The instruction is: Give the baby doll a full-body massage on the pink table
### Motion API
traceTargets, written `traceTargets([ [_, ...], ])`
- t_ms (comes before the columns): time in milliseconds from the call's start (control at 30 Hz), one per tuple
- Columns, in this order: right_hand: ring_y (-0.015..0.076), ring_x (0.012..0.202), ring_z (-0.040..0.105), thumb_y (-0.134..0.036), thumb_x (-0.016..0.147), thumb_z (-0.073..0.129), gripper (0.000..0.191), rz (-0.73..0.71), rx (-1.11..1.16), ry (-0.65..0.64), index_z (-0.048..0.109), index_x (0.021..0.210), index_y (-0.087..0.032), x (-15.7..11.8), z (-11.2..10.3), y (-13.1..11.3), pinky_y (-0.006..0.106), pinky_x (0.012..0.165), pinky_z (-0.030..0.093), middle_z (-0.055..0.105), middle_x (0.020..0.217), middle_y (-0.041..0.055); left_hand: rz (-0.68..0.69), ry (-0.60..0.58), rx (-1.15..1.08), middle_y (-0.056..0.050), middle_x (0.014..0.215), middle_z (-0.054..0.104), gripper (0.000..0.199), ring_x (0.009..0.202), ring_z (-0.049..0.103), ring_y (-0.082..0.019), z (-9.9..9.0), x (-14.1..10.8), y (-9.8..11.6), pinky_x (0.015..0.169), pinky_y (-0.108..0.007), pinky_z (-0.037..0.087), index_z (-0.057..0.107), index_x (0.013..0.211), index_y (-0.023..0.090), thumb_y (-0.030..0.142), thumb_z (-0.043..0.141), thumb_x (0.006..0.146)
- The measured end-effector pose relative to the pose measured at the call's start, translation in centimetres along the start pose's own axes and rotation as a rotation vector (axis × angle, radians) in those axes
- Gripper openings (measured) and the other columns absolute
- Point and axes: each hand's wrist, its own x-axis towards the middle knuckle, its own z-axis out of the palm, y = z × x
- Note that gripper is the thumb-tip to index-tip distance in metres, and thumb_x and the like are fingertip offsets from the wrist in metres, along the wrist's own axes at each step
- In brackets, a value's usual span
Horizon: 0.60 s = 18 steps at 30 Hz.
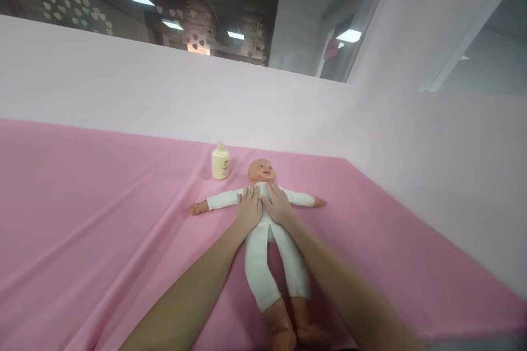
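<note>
A baby doll [257,263] with a white cloth body lies on its back on a pink sheet [144,230], head away from me and arms spread to both sides. My left hand [249,207] rests flat on the left part of its chest, fingers stretched toward the shoulder. Beside it, my right hand [278,205] lies flat on the right part of the chest. Both hands are open, and neither grips anything. They cover much of the doll's torso. Past the doll's outstretched left-side arm stands a cream-coloured pump bottle [220,163] with dark print, upright.
A white wall [164,93] runs along the far edge of the pink surface, and another white wall [444,175] closes off the right side. Above the far wall is a window [164,5] with ceiling lights and heart-shaped decorations showing in it.
</note>
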Motion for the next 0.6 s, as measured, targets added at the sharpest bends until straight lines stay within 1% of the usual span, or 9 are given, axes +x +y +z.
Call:
traceTargets([
  [67, 0.0296, 0.150, 0.022, -0.050, 0.098, 0.033, 0.069, 0.077, 0.015, 0.037, 0.025, 0.155, -0.011, -0.2, 0.4, 0.3, 0.048, 0.120, 0.019, 0.026, 0.160, 0.0142, 0.093, -0.016, -0.001, -0.009, 0.161, 0.028, 0.054, 0.150, 0.022, -0.029, -0.1, 0.0, 0.0, 0.120, -0.053, 0.020, 0.036, 0.151, 0.018, 0.028, 0.026, 0.099],
  [100, 0.0302, 0.150, 0.022, -0.050, 0.098, 0.033, 0.070, 0.091, 0.020, 0.040, 0.025, 0.155, -0.010, -0.3, 0.6, 0.4, 0.049, 0.120, 0.019, 0.026, 0.160, 0.0155, 0.137, -0.032, -0.003, -0.008, 0.161, 0.027, 0.054, 0.150, 0.020, -0.027, -0.2, 0.1, 0.0, 0.121, -0.051, 0.018, 0.036, 0.152, 0.019, 0.026, 0.026, 0.099],
  [200, 0.0302, 0.150, 0.019, -0.045, 0.099, 0.030, 0.066, 0.046, 0.016, 0.002, 0.026, 0.154, -0.010, -0.4, 0.6, 0.6, 0.051, 0.120, 0.016, 0.026, 0.160, 0.0158, 0.201, -0.084, -0.009, -0.007, 0.161, 0.026, 0.057, 0.151, 0.018, -0.025, 0.0, 0.3, -0.3, 0.122, -0.048, 0.016, 0.033, 0.153, 0.015, 0.024, 0.026, 0.097],
  [400, 0.0248, 0.152, 0.016, -0.035, 0.099, 0.028, 0.060, -0.102, 0.005, -0.103, 0.026, 0.155, -0.014, -0.3, -0.2, 0.5, 0.050, 0.122, 0.012, 0.021, 0.162, 0.0100, 0.209, -0.111, -0.016, -0.005, 0.162, 0.026, 0.059, 0.151, 0.018, -0.023, 0.2, 0.5, -0.9, 0.123, -0.045, 0.016, 0.030, 0.154, 0.014, 0.025, 0.027, 0.096],
  [533, 0.0236, 0.152, 0.013, -0.035, 0.098, 0.030, 0.061, -0.168, 0.025, -0.145, 0.024, 0.155, -0.014, -0.5, -0.6, 0.9, 0.049, 0.123, 0.009, 0.019, 0.163, 0.0088, 0.173, -0.118, -0.043, -0.006, 0.162, 0.025, 0.060, 0.151, 0.019, -0.024, 0.2, 0.5, -0.9, 0.123, -0.045, 0.017, 0.030, 0.154, 0.012, 0.025, 0.028, 0.095],
  [600, 0.0233, 0.153, 0.012, -0.035, 0.099, 0.030, 0.060, -0.211, 0.052, -0.157, 0.024, 0.156, -0.016, -0.6, -0.7, 1.1, 0.049, 0.124, 0.009, 0.020, 0.162, 0.0073, 0.150, -0.105, -0.057, -0.007, 0.161, 0.025, 0.060, 0.151, 0.020, -0.023, 0.5, 0.6, -1.1, 0.123, -0.045, 0.017, 0.031, 0.153, 0.012, 0.025, 0.028, 0.095],
])
